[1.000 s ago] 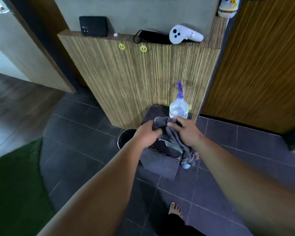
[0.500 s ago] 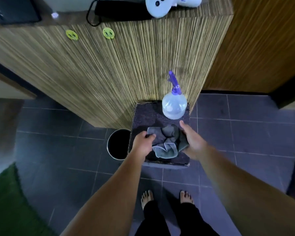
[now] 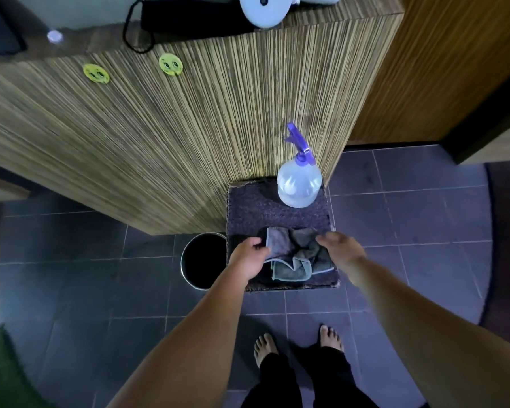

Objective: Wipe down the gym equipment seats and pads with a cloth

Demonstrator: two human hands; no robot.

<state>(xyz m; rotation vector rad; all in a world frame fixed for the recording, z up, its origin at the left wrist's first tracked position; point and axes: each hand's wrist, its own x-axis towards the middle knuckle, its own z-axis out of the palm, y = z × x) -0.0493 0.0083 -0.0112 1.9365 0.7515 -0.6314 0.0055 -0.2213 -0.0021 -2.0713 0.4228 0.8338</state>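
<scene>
Cloth [image 3: 295,254], grey and crumpled, lies in a loose heap on the near half of a dark carpet-topped box [image 3: 262,207]. One lighter fold sits flat at its left side and a hemmed corner is turned up toward the front.

The left hand [image 3: 249,257] has it by that left edge, thumb and fingers pinching the fabric. The right hand [image 3: 340,251] is over the cloth's right side with its fingertips at the upper corner. It is blurred, and I cannot tell whether those fingers grasp the fabric or only touch it.

At the back of the same box stands a clear spray bottle [image 3: 299,184] with a purple trigger head, upright and well apart from both hands. Just to the left of the box, on the dark tiled floor [image 3: 409,231], sits a round black bin [image 3: 200,260]. Behind both rises a wood-grain counter [image 3: 189,128] carrying two yellow smiley stickers [image 3: 96,73]. The person's bare feet [image 3: 265,348] stand in front of the box.

As for progress, this looks like the very start. The cloth is only being gathered, the bottle stands untouched, and no gym seat or pad is in view. By my reading nothing has been wiped yet. Getting a proper hold on the cloth, likely wetting it, then reaching and wiping the equipment are all left to do.
</scene>
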